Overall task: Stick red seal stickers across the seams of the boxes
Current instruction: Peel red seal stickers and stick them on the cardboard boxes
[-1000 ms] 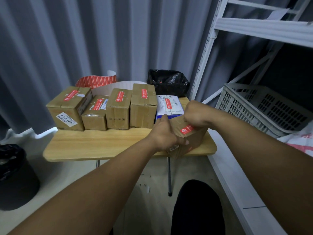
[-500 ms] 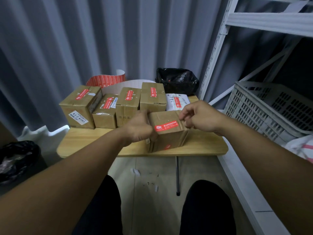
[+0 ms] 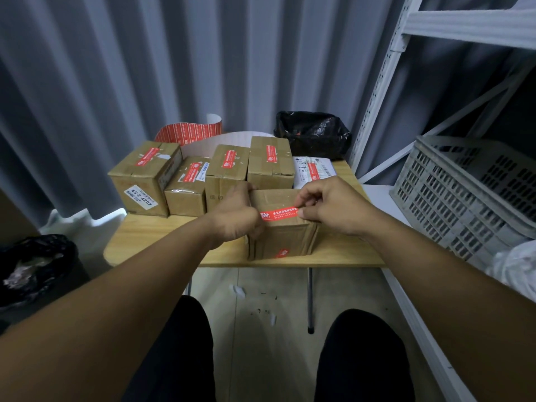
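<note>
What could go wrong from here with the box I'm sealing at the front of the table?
1. The brown cardboard box stands right by the front edge of the light wooden table. A hard push could slide it off, though the left hand steadies it.
2. The right hand pinches one end of the red seal sticker. Laid unevenly, it may wrinkle or land crooked.

wall (image 3: 116,68): grey ribbed panels ahead of you
floor (image 3: 290,288): pale grey, paper scraps (image 3: 238,291) on it
worktop (image 3: 162,236): light wood, rounded corners, thin metal legs
your right: white metal rack (image 3: 385,82), grey slotted crate (image 3: 452,198) on its lower shelf
your left: black-lined bin (image 3: 34,265)
light: dim, cool
</note>
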Action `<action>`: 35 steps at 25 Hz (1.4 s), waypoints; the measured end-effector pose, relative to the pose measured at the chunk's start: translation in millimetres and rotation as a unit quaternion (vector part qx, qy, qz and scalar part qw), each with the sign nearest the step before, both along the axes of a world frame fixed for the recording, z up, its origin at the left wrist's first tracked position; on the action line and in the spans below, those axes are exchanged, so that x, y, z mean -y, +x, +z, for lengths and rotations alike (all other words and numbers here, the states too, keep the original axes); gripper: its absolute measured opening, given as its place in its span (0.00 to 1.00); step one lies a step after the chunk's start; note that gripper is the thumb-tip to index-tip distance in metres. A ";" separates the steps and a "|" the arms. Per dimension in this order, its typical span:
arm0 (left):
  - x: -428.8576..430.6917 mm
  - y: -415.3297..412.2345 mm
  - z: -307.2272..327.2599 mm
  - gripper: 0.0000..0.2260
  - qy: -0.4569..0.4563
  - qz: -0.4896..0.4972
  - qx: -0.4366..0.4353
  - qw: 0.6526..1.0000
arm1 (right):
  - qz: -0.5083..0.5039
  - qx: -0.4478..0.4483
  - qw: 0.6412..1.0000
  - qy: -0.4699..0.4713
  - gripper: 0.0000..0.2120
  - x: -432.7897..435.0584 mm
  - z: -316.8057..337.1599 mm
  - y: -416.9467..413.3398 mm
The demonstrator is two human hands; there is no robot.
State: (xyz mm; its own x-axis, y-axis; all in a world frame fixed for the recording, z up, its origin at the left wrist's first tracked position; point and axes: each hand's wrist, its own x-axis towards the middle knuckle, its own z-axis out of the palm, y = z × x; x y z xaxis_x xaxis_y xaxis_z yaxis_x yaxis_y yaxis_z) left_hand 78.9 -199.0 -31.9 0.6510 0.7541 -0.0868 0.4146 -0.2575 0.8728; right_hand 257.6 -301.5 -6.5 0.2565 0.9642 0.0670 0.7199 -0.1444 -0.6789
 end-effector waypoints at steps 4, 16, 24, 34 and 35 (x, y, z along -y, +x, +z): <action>0.7 -0.2 0.3 0.23 0.004 -0.002 0.000 1.000 | -0.005 -0.010 1.000 -0.022 0.06 -3.3 1.9 -0.4; 3.5 -1.9 -2.2 0.27 0.051 -0.016 -0.034 0.998 | -0.026 -0.039 0.999 0.003 0.02 -2.2 -1.6 -5.5; 0.6 -3.5 -1.9 0.33 0.041 -0.033 -0.055 0.997 | 0.001 0.154 0.985 -0.077 0.07 -9.8 5.8 -12.9; 0.3 -4.3 0.0 0.35 0.048 -0.035 -0.062 0.996 | 0.043 0.154 0.978 -0.137 0.10 -9.2 23.7 -16.1; 0.3 -4.2 0.1 0.35 0.050 -0.035 -0.065 0.996 | 0.047 0.157 0.976 -0.146 0.10 -10.0 26.4 -17.2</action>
State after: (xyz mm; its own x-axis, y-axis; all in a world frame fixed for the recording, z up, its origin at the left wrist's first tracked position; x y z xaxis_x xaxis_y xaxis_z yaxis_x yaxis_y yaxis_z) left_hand 74.8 -199.3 -31.8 0.6901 0.7168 -0.1000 0.5000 -0.3722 0.7820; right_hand 240.4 -291.5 19.9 0.1762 0.9724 -0.1528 0.9051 -0.2211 -0.3631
